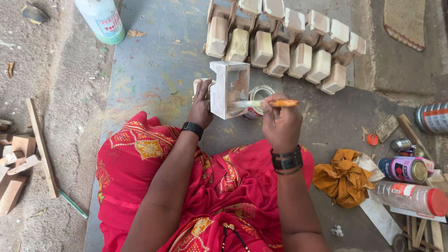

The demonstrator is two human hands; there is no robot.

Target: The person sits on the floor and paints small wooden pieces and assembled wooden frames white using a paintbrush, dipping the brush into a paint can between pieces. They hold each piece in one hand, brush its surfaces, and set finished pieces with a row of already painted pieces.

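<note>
Near the centre of the frame, slightly above the middle, the left hand [201,105] holds a hollow wooden block [228,89] upright off the floor, fingers wrapped round its left side and clamped on it. The right hand [279,123], just right of centre, pinches a paintbrush [263,103] with an orange handle; its fingers are closed tight on the handle, and the pale bristles reach into the block's open face. The step in hand looks like coating the inner walls of the block with whitish paint or primer (the outer face already looks pale). Just behind the brush sits a small open paint tin [259,94] on the grey floor [154,60]. Along the top of the frame runs a row of similar wooden pieces [284,49], mostly bare. An ochre rag [343,179] and several cans [403,169] lie at lower right. The next move probably calls for turning the block to reach uncoated sides, and reloading the brush at the tin.
</note>
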